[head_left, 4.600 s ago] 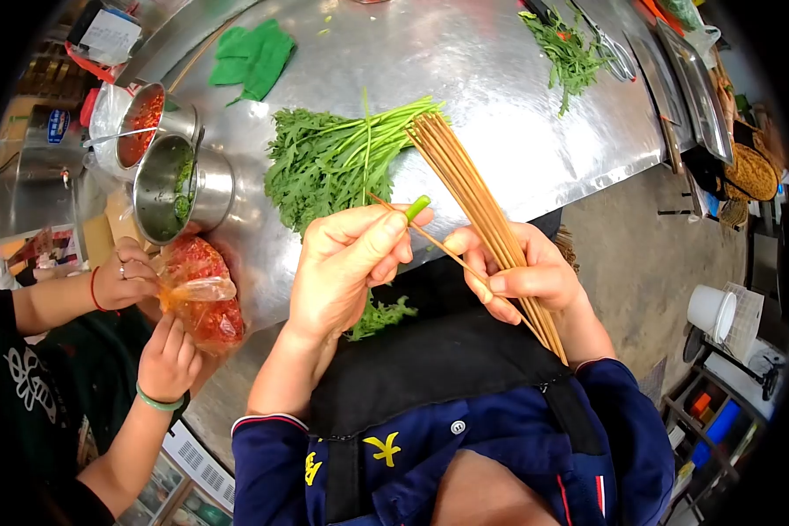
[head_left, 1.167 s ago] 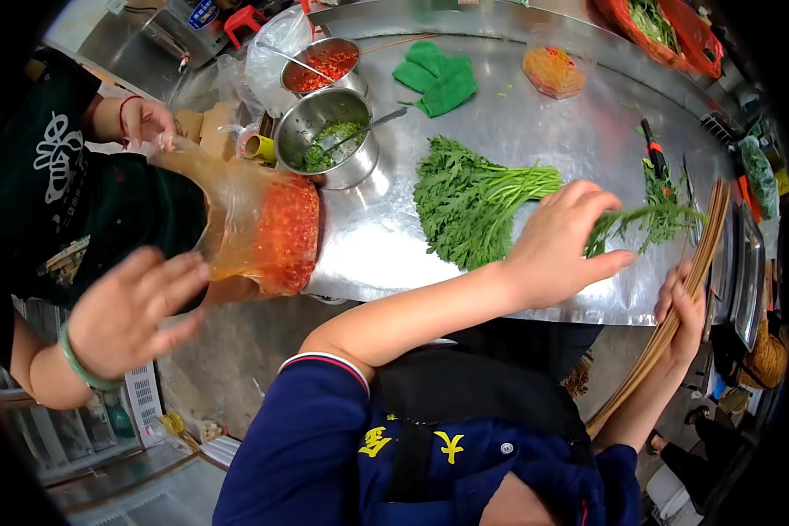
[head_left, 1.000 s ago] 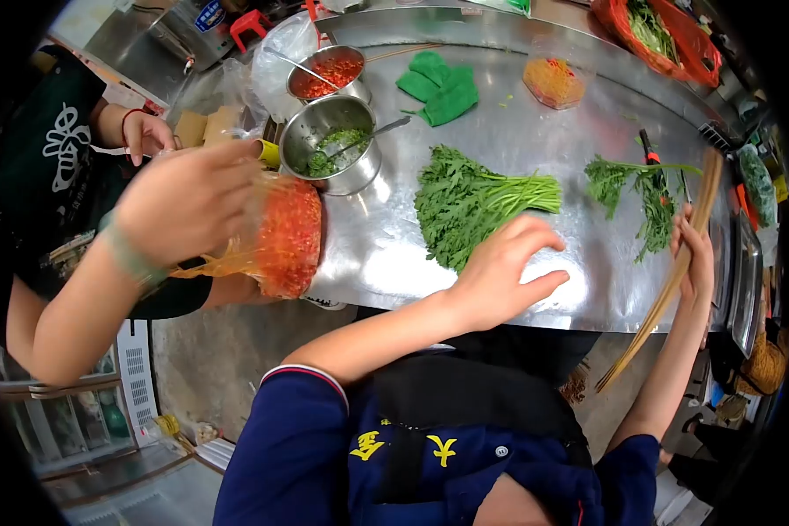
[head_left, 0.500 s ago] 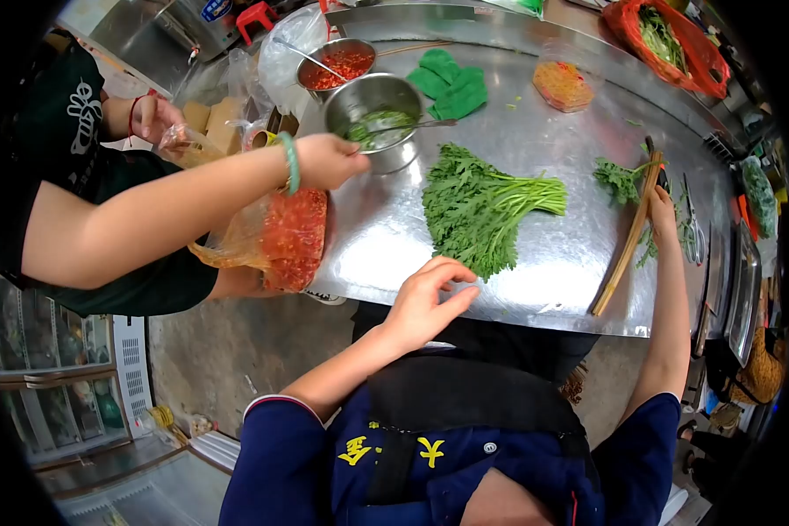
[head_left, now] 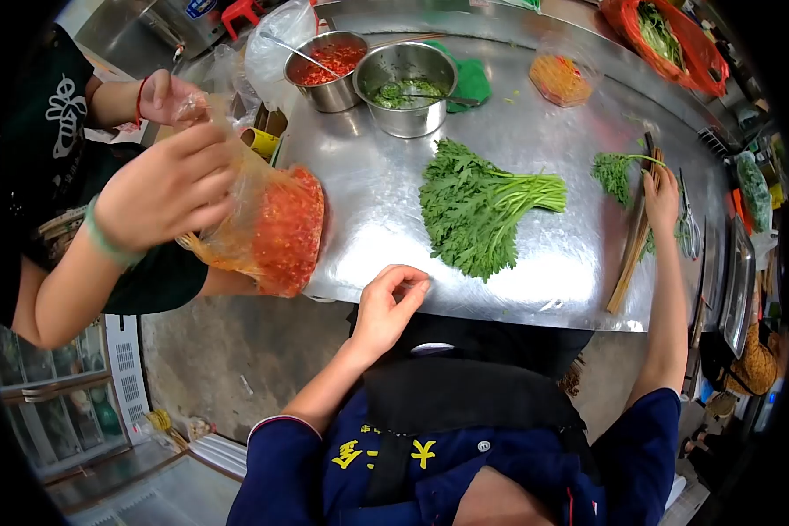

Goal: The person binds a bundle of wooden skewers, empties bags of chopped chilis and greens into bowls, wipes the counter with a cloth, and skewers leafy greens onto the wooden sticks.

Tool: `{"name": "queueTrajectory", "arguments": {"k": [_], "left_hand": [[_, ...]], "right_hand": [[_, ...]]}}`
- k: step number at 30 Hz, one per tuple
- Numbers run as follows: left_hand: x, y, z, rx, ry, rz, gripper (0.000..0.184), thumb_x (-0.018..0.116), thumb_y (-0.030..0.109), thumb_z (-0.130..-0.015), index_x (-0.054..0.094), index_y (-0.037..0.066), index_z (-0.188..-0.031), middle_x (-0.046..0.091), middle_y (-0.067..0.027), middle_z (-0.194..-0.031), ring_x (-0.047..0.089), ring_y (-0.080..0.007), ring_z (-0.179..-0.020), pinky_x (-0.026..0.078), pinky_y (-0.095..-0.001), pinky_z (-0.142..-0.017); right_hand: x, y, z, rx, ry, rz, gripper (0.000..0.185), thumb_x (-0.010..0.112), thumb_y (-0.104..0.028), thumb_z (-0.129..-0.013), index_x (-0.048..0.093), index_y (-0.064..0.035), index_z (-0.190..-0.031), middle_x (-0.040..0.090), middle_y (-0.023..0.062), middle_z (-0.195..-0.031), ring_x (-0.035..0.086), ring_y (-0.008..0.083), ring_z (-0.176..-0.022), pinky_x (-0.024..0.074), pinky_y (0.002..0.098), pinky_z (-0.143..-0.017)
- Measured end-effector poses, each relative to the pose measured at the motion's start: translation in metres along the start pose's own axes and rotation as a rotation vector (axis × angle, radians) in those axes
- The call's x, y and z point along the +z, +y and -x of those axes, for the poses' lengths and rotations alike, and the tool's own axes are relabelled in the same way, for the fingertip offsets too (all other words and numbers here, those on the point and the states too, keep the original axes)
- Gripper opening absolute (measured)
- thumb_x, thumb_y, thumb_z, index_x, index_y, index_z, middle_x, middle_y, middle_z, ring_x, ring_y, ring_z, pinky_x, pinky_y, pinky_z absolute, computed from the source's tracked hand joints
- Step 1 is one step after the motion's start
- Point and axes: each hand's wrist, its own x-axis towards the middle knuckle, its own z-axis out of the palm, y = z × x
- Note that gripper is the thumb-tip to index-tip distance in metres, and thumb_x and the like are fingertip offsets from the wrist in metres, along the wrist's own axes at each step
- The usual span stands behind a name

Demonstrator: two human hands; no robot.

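Note:
My left hand [head_left: 390,302] is at the near edge of the metal table [head_left: 368,210], fingers curled together; whether it grips anything small is hidden. To its upper right lies a bunch of leafy greens [head_left: 473,210], stems pointing right. My right hand [head_left: 662,197] rests on a bundle of wooden skewers [head_left: 631,263] lying on the table at the right, its fingers round the upper part. A loose leafy sprig [head_left: 614,175] lies just left of the bundle's top end. Scissors [head_left: 690,230] are to the right of that hand.
At the left a co-worker's hands [head_left: 167,188] hold a plastic bag of red sauce [head_left: 285,232]. Behind are a pot of red chopped peppers [head_left: 329,70], a pot of green sauce [head_left: 403,92], a green cloth [head_left: 472,81], a clear container [head_left: 559,81] and a red basket [head_left: 666,44].
My left hand has drawn back from the greens and its fingers have closed in. The skewers have come down onto the table. The co-worker's hand pushed the green-sauce pot backwards and returned to the bag.

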Motion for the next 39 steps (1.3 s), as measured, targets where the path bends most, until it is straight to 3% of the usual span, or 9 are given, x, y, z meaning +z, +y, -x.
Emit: {"name": "queueTrajectory", "arguments": {"k": [6, 13, 20, 22, 24, 28, 30, 34, 39], "left_hand": [[-0.018, -0.014, 0.013, -0.098, 0.051, 0.060, 0.015, 0.056, 0.010, -0.084, 0.058, 0.001, -0.096, 0.060, -0.0026, -0.088, 0.054, -0.0077, -0.078, 0.043, -0.0211, -0.070], [-0.077, 0.004, 0.046, 0.056, 0.923, 0.365, 0.018, 0.056, 0.012, -0.084, 0.046, 0.005, -0.098, 0.044, 0.0021, -0.074, 0.036, -0.0031, -0.056, 0.030, -0.0175, -0.046], [-0.107, 0.036, 0.015, 0.056, 0.864, 0.564, 0.051, 0.058, 0.013, -0.084, 0.027, 0.007, -0.124, 0.043, -0.0046, -0.094, 0.045, -0.0068, -0.066, 0.037, -0.0200, -0.049], [-0.111, 0.038, -0.004, 0.039, 0.826, 0.651, 0.048, 0.057, 0.014, -0.085, 0.029, 0.007, -0.123, 0.044, -0.0045, -0.095, 0.045, -0.0065, -0.066, 0.038, -0.0200, -0.049], [-0.112, 0.034, -0.014, 0.037, 0.894, 0.691, 0.031, 0.052, 0.014, -0.088, 0.038, 0.007, -0.114, 0.047, -0.0034, -0.088, 0.044, -0.0064, -0.064, 0.037, -0.0194, -0.048], [-0.120, 0.023, -0.024, 0.011, 0.887, 0.770, 0.014, 0.047, 0.012, -0.090, 0.048, 0.005, -0.102, 0.050, -0.0018, -0.078, 0.044, -0.0074, -0.063, 0.039, -0.0208, -0.051], [-0.118, 0.023, -0.026, 0.004, 0.890, 0.790, 0.014, 0.047, 0.012, -0.090, 0.048, 0.005, -0.102, 0.050, -0.0017, -0.077, 0.044, -0.0079, -0.062, 0.040, -0.0219, -0.054], [-0.116, 0.022, -0.019, 0.002, 0.881, 0.812, 0.013, 0.049, 0.011, -0.089, 0.049, 0.006, -0.101, 0.052, -0.0018, -0.077, 0.047, -0.0086, -0.064, 0.041, -0.0231, -0.056], [-0.122, 0.017, -0.011, -0.007, 0.914, 0.787, 0.011, 0.052, 0.012, -0.088, 0.050, 0.008, -0.097, 0.054, -0.0017, -0.079, 0.049, -0.0087, -0.066, 0.039, -0.0220, -0.054]], "right_hand": [[-0.049, -0.123, 0.023, -0.028, -0.307, -0.884, 0.029, 0.056, -0.014, -0.083, 0.054, -0.0014, -0.109, 0.059, 0.0052, -0.098, 0.055, 0.0103, -0.087, 0.0428, 0.0221, -0.077], [-0.049, -0.343, 0.062, -0.498, -0.842, -1.127, 0.028, 0.052, -0.019, -0.084, 0.055, -0.0003, -0.105, 0.062, 0.0100, -0.096, 0.058, 0.0191, -0.089, 0.0454, 0.0280, -0.078], [0.076, -0.535, 0.052, -0.397, -1.028, -1.221, 0.040, 0.047, -0.014, -0.085, 0.043, 0.0013, -0.122, 0.053, 0.0127, -0.114, 0.051, 0.0162, -0.104, 0.0386, 0.0282, -0.089], [0.081, -0.532, 0.050, -0.375, -1.038, -1.249, 0.050, 0.047, -0.012, -0.083, 0.033, 0.0007, -0.129, 0.048, 0.0122, -0.120, 0.051, 0.0189, -0.103, 0.0397, 0.0300, -0.089], [0.054, -0.513, 0.047, 0.473, -1.332, -1.481, 0.062, 0.046, -0.011, -0.083, 0.015, -0.0043, -0.136, 0.046, 0.0115, -0.123, 0.051, 0.0223, -0.104, 0.0400, 0.0335, -0.090], [0.093, -0.478, 0.024, 0.268, -1.056, -1.430, 0.078, 0.049, -0.020, -0.086, -0.009, -0.0152, -0.138, 0.016, 0.0137, -0.141, 0.034, 0.0247, -0.121, 0.0459, 0.0346, -0.085], [0.088, -0.470, 0.025, 0.304, -0.959, -1.400, 0.076, 0.048, -0.020, -0.087, -0.008, -0.0154, -0.138, 0.014, 0.0150, -0.142, 0.034, 0.0255, -0.122, 0.0446, 0.0347, -0.088], [0.094, -0.440, 0.005, 0.363, -0.924, -1.309, 0.077, 0.048, -0.020, -0.087, -0.009, -0.0160, -0.138, 0.014, 0.0160, -0.142, 0.036, 0.0269, -0.119, 0.0452, 0.0350, -0.088], [0.114, -0.427, -0.027, 0.566, -0.872, -1.384, 0.067, 0.053, -0.024, -0.084, 0.015, -0.0129, -0.138, 0.038, 0.0179, -0.126, 0.050, 0.0280, -0.102, 0.0481, 0.0332, -0.078]]}}
